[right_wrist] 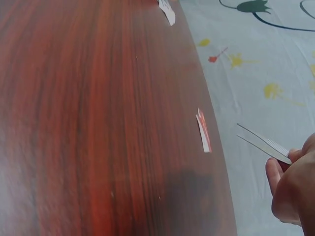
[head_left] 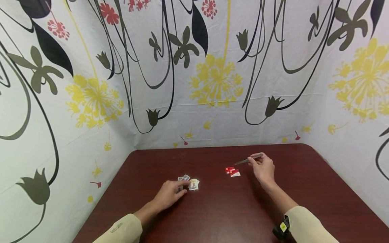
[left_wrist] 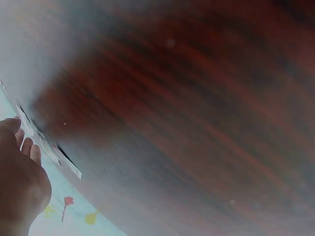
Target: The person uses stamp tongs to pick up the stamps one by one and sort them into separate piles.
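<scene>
Head view: a dark red-brown wood-grained surface (head_left: 225, 212), far corners rounded, is standing before white flower-printed hangings (head_left: 194, 130). Open wood is stretching between two paper groups and toward the near side. Red-and-white paper pieces (head_left: 234, 173), overlapping, are lying right of centre; pale printed paper pieces (head_left: 193, 184), left. Slim silver metal tweezers (head_left: 242, 161): right hand (head_left: 263, 169) is pinching them above the surface, tips slightly parted, long axis slanting, pointing left-downward near the red-and-white pieces. Left hand (head_left: 169, 194): fingers are extending loosely over pale pieces, contact uncertain.
</scene>
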A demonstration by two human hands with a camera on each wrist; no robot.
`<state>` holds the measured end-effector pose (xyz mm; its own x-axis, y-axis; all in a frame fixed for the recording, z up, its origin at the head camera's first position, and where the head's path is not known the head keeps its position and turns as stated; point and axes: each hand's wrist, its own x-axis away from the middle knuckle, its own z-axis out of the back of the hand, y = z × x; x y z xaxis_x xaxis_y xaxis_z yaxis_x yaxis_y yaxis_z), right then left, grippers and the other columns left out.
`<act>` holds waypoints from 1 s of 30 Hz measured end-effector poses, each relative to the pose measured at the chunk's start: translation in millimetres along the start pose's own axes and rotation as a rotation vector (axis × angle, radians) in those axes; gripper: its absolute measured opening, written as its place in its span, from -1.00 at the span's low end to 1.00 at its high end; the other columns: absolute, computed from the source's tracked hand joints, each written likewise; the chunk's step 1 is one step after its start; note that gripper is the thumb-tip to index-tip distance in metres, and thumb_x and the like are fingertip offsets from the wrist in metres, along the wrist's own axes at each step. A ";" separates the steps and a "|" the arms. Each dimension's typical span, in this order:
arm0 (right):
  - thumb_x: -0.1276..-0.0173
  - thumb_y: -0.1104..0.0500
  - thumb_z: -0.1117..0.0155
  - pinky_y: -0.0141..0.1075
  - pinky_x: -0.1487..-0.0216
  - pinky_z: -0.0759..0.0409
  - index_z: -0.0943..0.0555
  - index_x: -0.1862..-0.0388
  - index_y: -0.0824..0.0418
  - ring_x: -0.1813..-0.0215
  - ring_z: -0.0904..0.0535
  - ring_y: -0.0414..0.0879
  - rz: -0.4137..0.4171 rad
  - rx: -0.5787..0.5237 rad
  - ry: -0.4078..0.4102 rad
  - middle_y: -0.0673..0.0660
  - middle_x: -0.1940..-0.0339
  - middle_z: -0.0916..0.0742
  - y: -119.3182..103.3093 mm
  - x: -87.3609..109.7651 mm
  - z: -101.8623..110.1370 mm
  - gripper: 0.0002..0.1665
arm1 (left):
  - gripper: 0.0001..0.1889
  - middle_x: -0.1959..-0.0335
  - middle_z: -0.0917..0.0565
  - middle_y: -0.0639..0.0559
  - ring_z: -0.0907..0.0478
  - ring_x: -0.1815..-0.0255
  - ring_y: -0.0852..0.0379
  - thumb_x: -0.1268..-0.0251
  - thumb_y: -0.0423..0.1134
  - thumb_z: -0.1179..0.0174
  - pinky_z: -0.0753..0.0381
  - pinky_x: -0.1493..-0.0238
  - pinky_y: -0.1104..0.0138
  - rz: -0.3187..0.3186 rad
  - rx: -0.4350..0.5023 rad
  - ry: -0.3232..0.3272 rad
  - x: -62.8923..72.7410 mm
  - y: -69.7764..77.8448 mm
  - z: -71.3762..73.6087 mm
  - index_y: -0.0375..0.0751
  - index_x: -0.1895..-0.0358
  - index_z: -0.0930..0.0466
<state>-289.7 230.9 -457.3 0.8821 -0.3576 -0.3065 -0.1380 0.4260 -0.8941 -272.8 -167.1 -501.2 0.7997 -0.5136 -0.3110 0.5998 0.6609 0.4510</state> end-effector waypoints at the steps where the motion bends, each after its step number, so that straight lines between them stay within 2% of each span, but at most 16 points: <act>1: -0.54 0.19 -0.41 -0.57 0.32 -0.55 -0.68 0.01 0.32 0.21 -0.85 -0.06 -0.002 -0.005 -0.010 0.31 0.10 -0.85 -1.3 1.4 -1.6 -0.79 | -0.64 0.59 -0.54 0.23 -0.20 0.60 0.39 -0.43 -0.26 -0.44 -0.44 0.35 0.38 0.001 -0.003 0.001 0.0 0.0 0.3 0.02 -0.24 -0.76; 4: -0.55 0.16 -0.41 -0.59 0.27 -0.54 -0.68 0.00 0.31 0.24 -0.84 -0.12 -0.006 -0.024 -0.035 0.30 0.12 -0.85 -5.3 5.6 -6.7 -0.77 | -0.63 0.60 -0.53 0.24 -0.18 0.59 0.38 -0.42 -0.26 -0.44 -0.45 0.33 0.36 0.000 -0.011 0.008 0.7 -1.4 0.1 0.03 -0.25 -0.76; 5: -0.54 0.16 -0.41 -0.59 0.26 -0.55 -0.68 0.00 0.32 0.21 -0.85 -0.04 -0.007 -0.033 -0.044 0.30 0.12 -0.85 -6.7 7.0 -8.5 -0.77 | -0.63 0.59 -0.53 0.25 -0.18 0.59 0.38 -0.42 -0.26 -0.44 -0.46 0.33 0.36 0.000 -0.014 0.010 0.8 -2.1 -0.3 0.03 -0.24 -0.76; 8: -0.54 0.18 -0.42 -0.57 0.23 -0.59 -0.67 0.01 0.35 0.24 -0.85 -0.04 -0.012 -0.076 -0.073 0.30 0.14 -0.85 -10.9 11.4 -14.4 -0.76 | -0.63 0.56 -0.57 0.23 -0.17 0.58 0.38 -0.42 -0.25 -0.45 -0.47 0.31 0.35 0.001 -0.021 0.017 1.2 -3.2 -0.8 0.03 -0.25 -0.76; 11: -0.53 0.21 -0.41 -0.50 0.26 -0.64 -0.66 0.02 0.38 0.24 -0.85 0.00 -0.025 -0.127 -0.103 0.31 0.14 -0.85 -13.7 15.8 -20.7 -0.76 | -0.63 0.33 -0.76 0.17 -0.20 0.57 0.35 -0.41 -0.25 -0.45 -0.50 0.27 0.34 -0.010 -0.027 0.032 1.7 -4.4 -1.4 0.00 -0.25 -0.76; 12: -0.53 0.22 -0.41 -0.48 0.27 -0.64 -0.65 0.02 0.38 0.26 -0.85 -0.05 -0.033 -0.144 -0.110 0.31 0.14 -0.85 -14.4 17.2 -22.8 -0.76 | -0.62 0.23 -0.80 0.14 -0.24 0.55 0.34 -0.41 -0.26 -0.45 -0.51 0.25 0.33 -0.015 -0.028 0.037 1.8 -4.8 -1.6 -0.01 -0.25 -0.76; 15: -0.54 0.22 -0.41 -0.46 0.37 -0.59 -0.64 0.02 0.38 0.32 -0.82 -0.19 -0.065 -0.184 -0.129 0.30 0.14 -0.85 -16.0 21.0 -29.1 -0.77 | -0.60 -0.04 -0.81 0.08 -0.36 0.50 0.29 -0.40 -0.26 -0.46 -0.55 0.19 0.31 -0.026 -0.035 0.052 2.5 -6.2 -2.0 -0.06 -0.28 -0.74; 19: -0.53 0.24 -0.40 -0.45 0.37 -0.61 -0.63 0.01 0.40 0.38 -0.76 -0.34 -0.096 -0.238 -0.157 0.31 0.13 -0.85 -18.5 26.6 -36.1 -0.77 | -0.54 -0.16 -0.78 0.05 -0.40 0.46 0.23 -0.41 -0.23 -0.45 -0.58 0.14 0.25 -0.025 -0.036 0.058 3.7 -7.5 -2.0 -0.09 -0.34 -0.69; 22: -0.53 0.25 -0.41 -0.37 0.26 -0.71 -0.62 0.00 0.42 0.36 -0.77 -0.28 -0.107 -0.263 -0.173 0.32 0.13 -0.85 -20.6 30.6 -40.6 -0.75 | -0.50 -0.24 -0.75 0.01 -0.60 0.30 0.23 -0.42 -0.21 -0.46 -0.67 0.02 0.16 -0.024 -0.038 0.064 4.7 -8.8 -2.2 -0.11 -0.39 -0.65; 24: -0.53 0.25 -0.41 -0.31 0.22 -0.73 -0.63 0.00 0.41 0.35 -0.78 -0.22 -0.114 -0.273 -0.178 0.32 0.14 -0.85 -21.8 32.3 -43.9 -0.76 | -0.47 -0.27 -0.73 -0.02 -0.72 0.09 0.16 -0.41 -0.21 -0.46 -0.70 -0.08 0.08 -0.023 -0.039 0.066 5.2 -9.8 -2.3 -0.12 -0.41 -0.63; 26: -0.52 0.26 -0.41 -0.27 0.20 -0.75 -0.63 0.01 0.42 0.35 -0.79 -0.18 -0.119 -0.286 -0.185 0.32 0.15 -0.85 -22.5 33.7 -47.2 -0.77 | -0.44 -0.30 -0.71 -0.04 -0.71 -0.18 0.06 -0.40 -0.20 -0.47 -0.68 -0.17 0.02 -0.018 -0.034 0.068 5.6 -10.3 -2.0 -0.15 -0.43 -0.60; 30: -0.50 0.33 -0.40 -0.20 0.15 -0.78 -0.61 0.02 0.44 0.35 -0.80 -0.11 -0.139 -0.341 -0.189 0.33 0.15 -0.84 -22.9 36.4 -53.8 -0.79 | -0.39 -0.32 -0.69 -0.03 -0.67 -0.26 0.01 -0.38 -0.18 -0.49 -0.66 -0.20 0.00 0.003 -0.032 0.064 6.0 -10.7 -0.5 -0.16 -0.46 -0.56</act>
<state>-278.7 163.5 -465.5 0.9658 -0.2196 -0.1380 -0.1247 0.0734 -0.9895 -274.4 -177.0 -508.3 0.8007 -0.4765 -0.3631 0.5974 0.6800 0.4251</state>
